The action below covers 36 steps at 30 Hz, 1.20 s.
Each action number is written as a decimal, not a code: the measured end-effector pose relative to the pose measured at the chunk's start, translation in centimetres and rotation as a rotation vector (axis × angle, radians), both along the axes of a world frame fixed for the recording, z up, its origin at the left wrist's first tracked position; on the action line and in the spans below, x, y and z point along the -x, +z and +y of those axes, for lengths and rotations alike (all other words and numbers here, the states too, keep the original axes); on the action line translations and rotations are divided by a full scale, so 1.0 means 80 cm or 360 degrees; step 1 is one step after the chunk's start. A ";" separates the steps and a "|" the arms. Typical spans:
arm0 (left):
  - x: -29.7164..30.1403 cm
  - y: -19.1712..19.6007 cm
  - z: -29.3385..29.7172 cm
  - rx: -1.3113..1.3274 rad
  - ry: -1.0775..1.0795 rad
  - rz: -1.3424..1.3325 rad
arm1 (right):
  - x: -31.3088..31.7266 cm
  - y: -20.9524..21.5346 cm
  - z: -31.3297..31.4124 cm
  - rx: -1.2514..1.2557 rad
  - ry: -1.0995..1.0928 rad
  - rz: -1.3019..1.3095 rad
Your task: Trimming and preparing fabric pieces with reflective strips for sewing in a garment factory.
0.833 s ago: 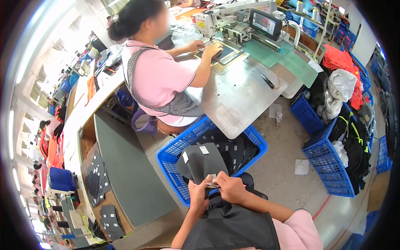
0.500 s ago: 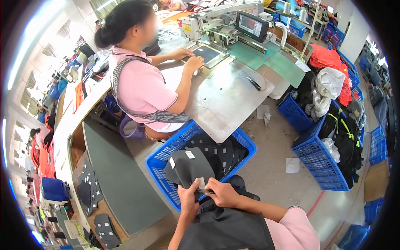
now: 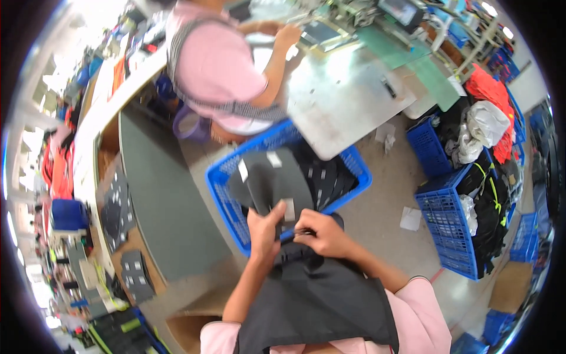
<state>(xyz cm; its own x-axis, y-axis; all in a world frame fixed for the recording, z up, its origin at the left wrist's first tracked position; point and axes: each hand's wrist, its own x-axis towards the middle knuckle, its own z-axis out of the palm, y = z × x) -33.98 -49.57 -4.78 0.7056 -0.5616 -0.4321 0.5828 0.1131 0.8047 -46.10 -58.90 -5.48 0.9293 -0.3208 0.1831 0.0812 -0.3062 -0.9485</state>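
Both hands, left hand and right hand, pinch a dark fabric piece over the blue crate; sorting appears midway, pieces remaining inside.

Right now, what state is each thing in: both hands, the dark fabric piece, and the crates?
left hand: closed on the dark fabric piece, thumb on top
right hand: pinching the same piece at its lower edge
dark fabric piece: held up over the crate, white tags on it
blue crate: open, holding dark cut pieces
blue crate at right: open, stuffed with dark garments
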 end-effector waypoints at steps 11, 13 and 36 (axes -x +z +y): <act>-0.014 -0.013 0.028 0.0150 0.0123 0.0032 | -0.011 0.007 0.000 0.0679 -0.0330 0.0105; -0.014 -0.010 0.036 0.0153 0.0052 0.0074 | -0.012 0.007 0.003 0.0726 -0.0298 0.0083; -0.016 -0.008 0.059 0.0216 0.0188 -0.0022 | -0.029 0.030 0.015 0.0860 -0.0133 0.0176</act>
